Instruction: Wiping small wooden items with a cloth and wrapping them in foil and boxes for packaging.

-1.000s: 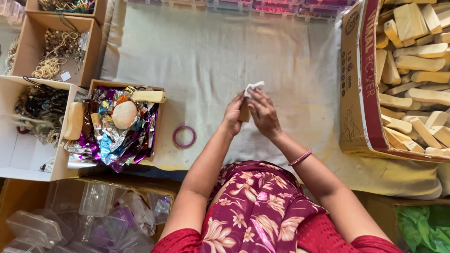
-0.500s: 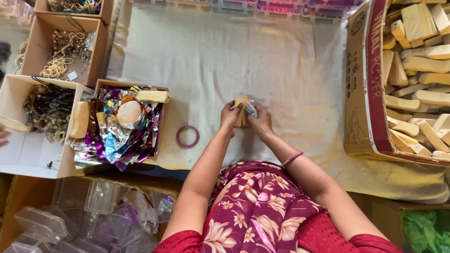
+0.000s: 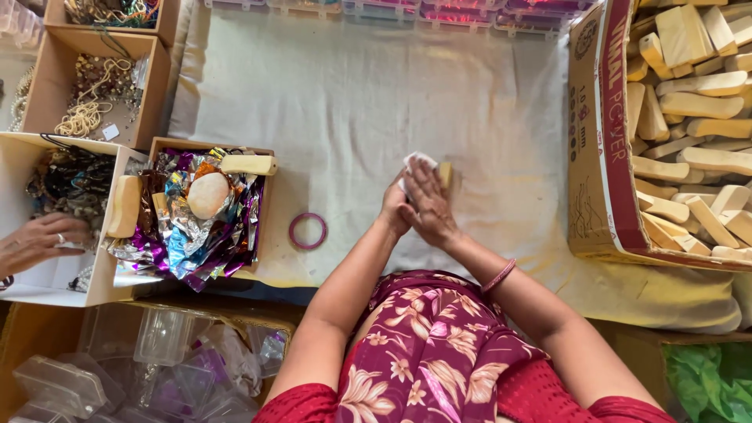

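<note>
Operator: Fingers [image 3: 427, 188] — what is their state?

Guide: Your right hand [image 3: 429, 210] lies flat over a small pale wooden block [image 3: 445, 174], pressing it against the cloth-covered surface [image 3: 329, 102]. Your left hand [image 3: 394, 210] sits just beside it, fingers closed on a piece of white paper [image 3: 415, 161] at the block's near end. Both hands are grasping, not released.

Operator: Which step is this?

Guide: By appearance, wrapping the block; the fold looks started, not finished. The next move calls for firm pressure on the block while the paper is drawn tight.

Operator: What packages are nearby?

Guide: To your right, a large cardboard carton [image 3: 603, 157] with a red band holds many wooden blocks. To your left, an open brown box [image 3: 196, 207] holds purple and silver foil. A pink ring [image 3: 307, 231] lies between that box and your hands. Another person's hand [image 3: 35, 243] rests at a white box, far left.
</note>
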